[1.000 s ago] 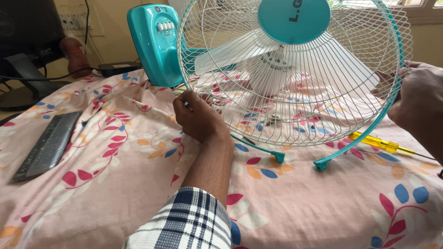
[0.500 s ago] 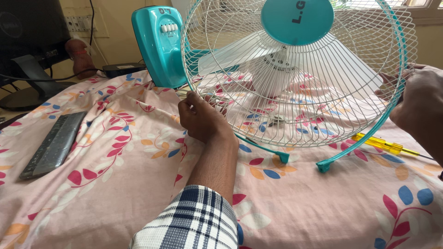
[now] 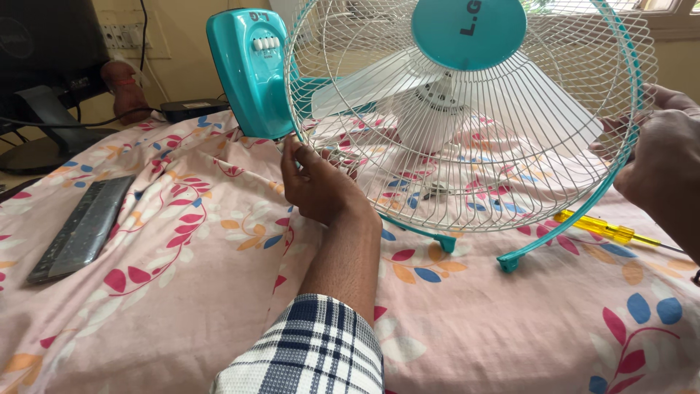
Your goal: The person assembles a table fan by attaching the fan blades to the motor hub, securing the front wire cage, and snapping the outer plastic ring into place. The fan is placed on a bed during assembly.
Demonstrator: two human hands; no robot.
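Head view, looking down at a bed-like surface under a pink floral sheet (image 3: 182, 292). A table fan lies tipped with its white wire guard (image 3: 467, 138) facing the camera, and both hands sit on opposite sides of its rim. Left hand (image 3: 319, 188): fingers curled around the lower-left edge of the guard, fingertips hooked in among the wires, thumb up along the teal rim band (image 3: 583, 211). Looks like a grip to steady that side. Right hand (image 3: 660, 164): at the right edge of the guard, fingers bent and pressed against the rim, partly cut off by the frame, so cannot tell if it pinches the band or only pushes on it.

The teal rim band is open at the bottom. Its two loose ends hang apart below the guard, down and right of the left fingers, and rest on the sheet. The hands probably hold either side because the band is unclamped and the guard would shift otherwise.

The teal centre cap (image 3: 469, 31) sits above and between both hands, with the white blades (image 3: 510, 95) behind the wires. The teal fan base (image 3: 251, 69) with its buttons stands just above the left fingertips. A yellow screwdriver (image 3: 598, 228) lies on the sheet below the right fingers, untouched. A dark keyboard (image 3: 80, 230) lies well left of the left hand.
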